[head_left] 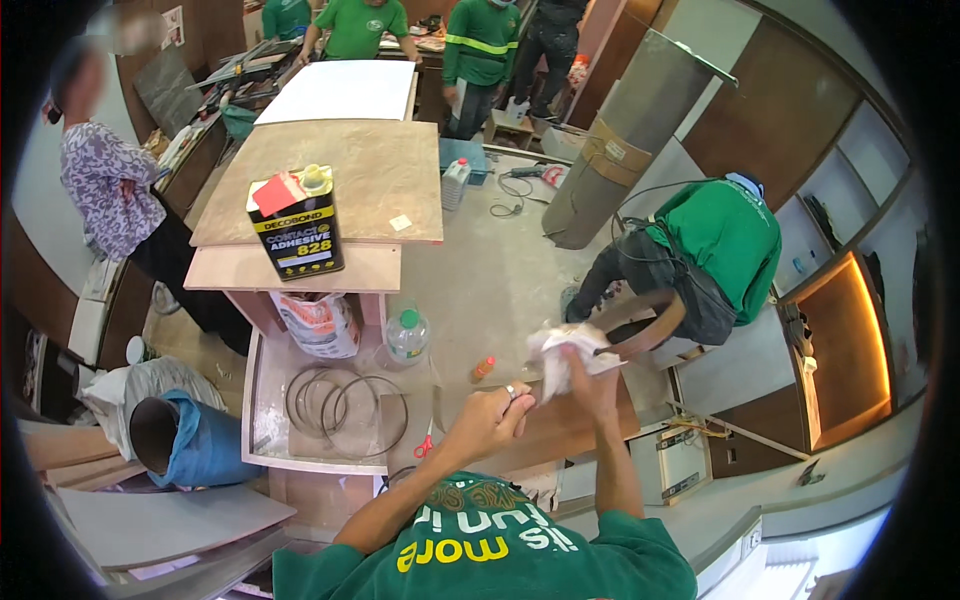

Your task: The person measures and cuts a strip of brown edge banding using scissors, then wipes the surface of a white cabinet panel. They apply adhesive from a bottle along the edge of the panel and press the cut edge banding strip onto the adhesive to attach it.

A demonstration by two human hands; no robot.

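My right hand is closed around a crumpled white cloth, wrapped over a strip of brown edge banding. The strip bows out in a loop beyond that hand, to the right. My left hand makes a fist nearer to me, apparently pinching the same strip; the fingers hide most of that part. Beneath both hands lies a brown panel. An orange-capped small bottle stands just past my left hand. Red-handled scissors lie to its left, near a coil of thin banding.
A black adhesive can stands on a wooden board, with a clear jug below. A person bends over at right, close to the strip's loop. A large grey roll stands behind. Other people stand at the back and left.
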